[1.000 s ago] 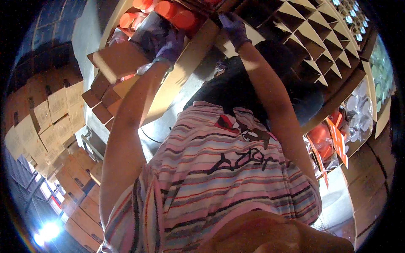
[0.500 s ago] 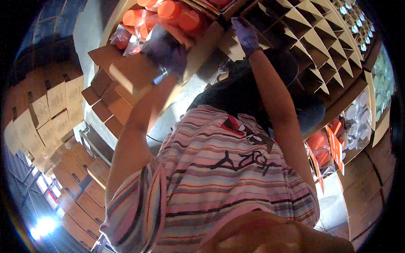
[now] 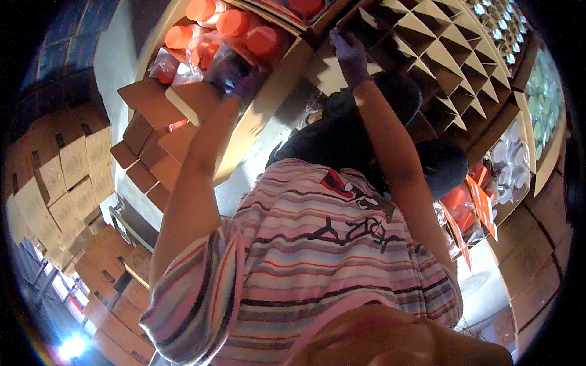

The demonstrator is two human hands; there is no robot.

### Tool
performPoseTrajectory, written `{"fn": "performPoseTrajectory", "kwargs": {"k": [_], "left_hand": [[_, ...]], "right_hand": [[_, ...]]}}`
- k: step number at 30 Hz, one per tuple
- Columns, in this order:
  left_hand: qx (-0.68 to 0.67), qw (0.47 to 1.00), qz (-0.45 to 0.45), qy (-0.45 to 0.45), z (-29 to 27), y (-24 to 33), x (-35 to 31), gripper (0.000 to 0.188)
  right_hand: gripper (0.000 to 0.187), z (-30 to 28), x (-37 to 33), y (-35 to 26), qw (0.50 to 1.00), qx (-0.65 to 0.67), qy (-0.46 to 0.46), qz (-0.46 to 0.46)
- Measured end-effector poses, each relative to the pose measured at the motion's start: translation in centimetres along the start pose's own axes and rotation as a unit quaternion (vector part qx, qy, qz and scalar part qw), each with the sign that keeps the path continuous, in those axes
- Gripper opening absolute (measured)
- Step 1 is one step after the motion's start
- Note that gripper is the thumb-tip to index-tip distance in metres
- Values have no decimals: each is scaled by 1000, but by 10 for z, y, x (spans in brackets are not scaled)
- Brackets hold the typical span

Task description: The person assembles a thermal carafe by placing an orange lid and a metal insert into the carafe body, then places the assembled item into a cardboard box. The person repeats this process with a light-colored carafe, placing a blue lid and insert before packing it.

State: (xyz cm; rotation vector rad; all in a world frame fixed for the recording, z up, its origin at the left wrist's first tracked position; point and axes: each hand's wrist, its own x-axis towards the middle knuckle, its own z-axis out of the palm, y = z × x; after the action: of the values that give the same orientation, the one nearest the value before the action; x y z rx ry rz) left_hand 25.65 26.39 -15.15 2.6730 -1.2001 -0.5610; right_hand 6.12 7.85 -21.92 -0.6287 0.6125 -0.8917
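Note:
My left hand (image 3: 246, 84), in a purple glove, reaches into an open cardboard box (image 3: 273, 100) at the upper left. It lies against a dark, glossy piece (image 3: 227, 66) whose kind I cannot make out; its fingers are partly hidden in shadow. Orange-capped containers (image 3: 233, 24) crowd around it, some under clear plastic. At top centre my right hand (image 3: 351, 59), also gloved, has its fingers stretched out beside a pale cardboard flap (image 3: 329, 76). Nothing shows in its grasp. To its right spreads a grid of cardboard dividers (image 3: 448, 58).
Folded brown cardboard pieces (image 3: 149, 104) stick out at the left box's near side. Stacked cartons (image 3: 61, 165) stand further left. On the right are bagged white-capped items (image 3: 511, 158), green-lidded items (image 3: 546, 100) and orange goods (image 3: 459, 204) behind orange cards.
My left hand, blurred before, has moved slightly up and is steadier. My right hand stays stretched out, a little lower. The whole view has shifted slightly.

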Motion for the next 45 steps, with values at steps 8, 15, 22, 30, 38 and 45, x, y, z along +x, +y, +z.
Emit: {"fn": "performPoseTrajectory", "kwargs": {"k": [8,15,22,30,38,45], "left_hand": [[-163,902,317,244,11,142,-57,59],[327,758,504,-254,106,359,-13,44],[251,816,477,-208,161,317,-3,50],[137,812,567,-17,-58,387,0,79],[179,819,544,-44,-259,341,-106,85],[160,837,523,17,-358,294,-126,85]], "right_hand": [[29,-32,-165,-154,876,-442,144,-130],[28,-88,-275,-155,807,-481,314,-139],[30,-13,-308,-83,904,-342,249,-57],[36,-80,-249,-17,905,-423,34,36],[49,-41,-181,-134,986,16,85,-140],[62,103,-122,-303,953,159,-133,-222]]}}
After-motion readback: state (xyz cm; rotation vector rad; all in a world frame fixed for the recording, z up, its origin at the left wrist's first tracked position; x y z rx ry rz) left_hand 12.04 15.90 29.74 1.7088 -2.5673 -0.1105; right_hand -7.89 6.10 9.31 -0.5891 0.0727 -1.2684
